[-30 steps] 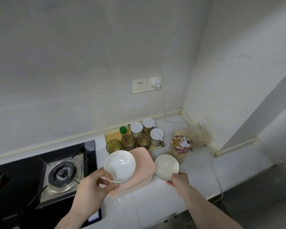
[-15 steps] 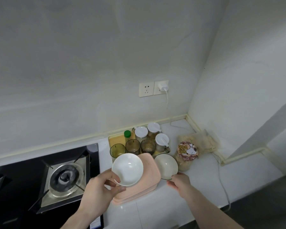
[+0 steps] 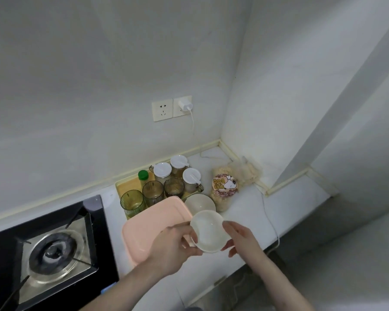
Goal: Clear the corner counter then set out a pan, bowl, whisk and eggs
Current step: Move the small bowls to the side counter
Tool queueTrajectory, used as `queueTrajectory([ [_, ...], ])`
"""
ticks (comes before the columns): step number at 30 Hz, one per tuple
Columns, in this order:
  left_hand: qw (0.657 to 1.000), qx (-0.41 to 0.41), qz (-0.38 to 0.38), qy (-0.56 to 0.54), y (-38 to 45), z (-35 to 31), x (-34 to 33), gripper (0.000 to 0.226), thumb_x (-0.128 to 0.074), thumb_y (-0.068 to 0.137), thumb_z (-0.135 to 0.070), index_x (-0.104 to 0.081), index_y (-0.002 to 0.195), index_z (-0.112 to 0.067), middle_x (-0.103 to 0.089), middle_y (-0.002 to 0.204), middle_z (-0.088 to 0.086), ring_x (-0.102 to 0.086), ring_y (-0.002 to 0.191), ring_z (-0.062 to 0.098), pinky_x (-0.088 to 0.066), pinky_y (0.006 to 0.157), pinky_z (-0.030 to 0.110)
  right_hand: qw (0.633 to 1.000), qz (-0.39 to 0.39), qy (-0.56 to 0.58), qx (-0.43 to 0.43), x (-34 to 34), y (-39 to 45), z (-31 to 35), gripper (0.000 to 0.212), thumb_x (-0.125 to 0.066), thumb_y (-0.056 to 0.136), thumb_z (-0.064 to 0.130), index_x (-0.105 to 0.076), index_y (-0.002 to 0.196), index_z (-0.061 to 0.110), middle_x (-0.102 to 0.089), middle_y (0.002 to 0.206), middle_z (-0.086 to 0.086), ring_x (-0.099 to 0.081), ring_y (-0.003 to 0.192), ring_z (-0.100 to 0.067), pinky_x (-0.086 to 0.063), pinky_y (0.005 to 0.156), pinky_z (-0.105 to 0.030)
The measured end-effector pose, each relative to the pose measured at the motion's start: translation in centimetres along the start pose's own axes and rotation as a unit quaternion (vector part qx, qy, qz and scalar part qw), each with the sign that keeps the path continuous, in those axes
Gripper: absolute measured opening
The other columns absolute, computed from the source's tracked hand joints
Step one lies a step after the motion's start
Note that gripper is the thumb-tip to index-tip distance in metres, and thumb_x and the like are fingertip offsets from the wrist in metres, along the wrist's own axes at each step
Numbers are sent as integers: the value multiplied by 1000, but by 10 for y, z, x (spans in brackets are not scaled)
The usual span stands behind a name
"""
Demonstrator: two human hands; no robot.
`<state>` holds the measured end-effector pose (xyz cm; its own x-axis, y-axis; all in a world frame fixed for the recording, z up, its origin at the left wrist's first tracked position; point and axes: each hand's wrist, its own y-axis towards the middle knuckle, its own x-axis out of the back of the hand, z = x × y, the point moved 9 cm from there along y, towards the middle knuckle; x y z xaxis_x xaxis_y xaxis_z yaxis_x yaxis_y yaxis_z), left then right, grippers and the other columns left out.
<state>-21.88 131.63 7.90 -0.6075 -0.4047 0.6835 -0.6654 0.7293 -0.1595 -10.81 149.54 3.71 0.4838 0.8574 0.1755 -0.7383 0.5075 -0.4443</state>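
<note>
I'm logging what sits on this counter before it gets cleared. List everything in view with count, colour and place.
small bowl: 1, white, held above the counter's front edge
second bowl: 1, white, on the counter behind the held one
tray: 1, pink, beside the stove
glass cups: 3, tinted, on the yellow tray
lidded jars: 3, white lids, at the tray's back
bottle: 1, green cap, on the tray
snack bag: 1, cartoon label, near the corner
gas stove: 1, black, left
wall sockets: 2, white, charger plugged in one
left hand: grips the small bowl
right hand: holds its other side
</note>
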Motion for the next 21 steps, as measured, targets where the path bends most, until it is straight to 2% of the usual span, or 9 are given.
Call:
queueTrajectory([
  [2, 999, -23, 18, 15, 8, -13, -10, 30, -87, 69, -50, -64, 81, -34, -65, 85, -24, -63, 74, 5, -52, 71, 29, 999, -15, -28, 12, 8, -3, -6, 23, -60, 99, 22, -65, 121, 22, -72, 105, -3, -71, 67, -22, -57, 56, -32],
  [4, 998, -50, 38, 24, 15, -26, -21, 30, -84, 73, -49, -64, 90, -36, -65, 113, -28, -63, 76, 5, -54, 78, 34, 998, -49, -27, 13, 20, -4, -13, 27, -57, 98, 14, -65, 125, 18, -70, 107, -5, -70, 67, -22, -61, 59, -35],
  [6, 996, -62, 49, 38, 17, -31, -26, 45, -81, 76, -51, -60, 115, -43, -40, 145, -34, -64, 82, 1, -54, 87, 32, 996, -86, 5, -11, 30, -5, -22, 25, -52, 98, 8, -65, 119, 15, -68, 107, -8, -71, 70, -26, -62, 59, -34],
  [7, 996, -63, 45, 44, 18, -31, -26, 58, -80, 77, -52, -53, 128, -47, -28, 150, -34, -65, 85, 0, -52, 92, 30, 993, -105, 33, -34, 35, -3, -30, 25, -50, 98, 6, -64, 116, 16, -67, 109, -10, -73, 76, -31, -61, 58, -32],
  [9, 997, -53, 24, 41, 15, -26, -17, 69, -77, 79, -52, -43, 140, -48, -23, 153, -32, -65, 89, -1, -49, 94, 27, 980, -147, 103, -86, 44, 3, -49, 25, -49, 98, 3, -59, 117, 16, -61, 117, -12, -70, 91, -39, -61, 57, -30],
  [12, 999, -30, -24, 37, 1, -4, 9, 49, -74, 82, -49, -56, 127, -43, -43, 147, -28, -63, 86, -3, -49, 87, 22, 951, -205, 181, -145, 56, 20, -77, 35, -49, 96, 0, -55, 128, 12, -54, 128, -14, -65, 99, -36, -62, 56, -32],
  [16, 997, 29, -68, 27, -31, 36, 34, 30, -76, 82, -43, -60, 108, -45, -52, 134, -28, -63, 84, -5, -50, 80, 18, 939, -244, 167, -175, 67, 49, -95, 51, -46, 91, -4, -48, 140, 8, -52, 136, -19, -63, 105, -40, -60, 53, -32],
  [18, 994, 65, -91, 14, -48, 51, 43, 27, -77, 83, -41, -60, 103, -46, -53, 130, -29, -63, 86, -4, -50, 78, 17, 939, -248, 154, -181, 67, 64, -99, 51, -46, 91, -6, -47, 141, 4, -52, 137, -21, -63, 100, -39, -60, 57, -33],
  [21, 985, 108, -132, -8, -76, 66, 52, 26, -79, 81, -38, -63, 99, -46, -55, 126, -32, -64, 87, -5, -53, 76, 20, 942, -236, 140, -193, 61, 82, -102, 55, -48, 91, -9, -44, 145, 3, -47, 143, -23, -58, 107, -40, -60, 71, -38],
])
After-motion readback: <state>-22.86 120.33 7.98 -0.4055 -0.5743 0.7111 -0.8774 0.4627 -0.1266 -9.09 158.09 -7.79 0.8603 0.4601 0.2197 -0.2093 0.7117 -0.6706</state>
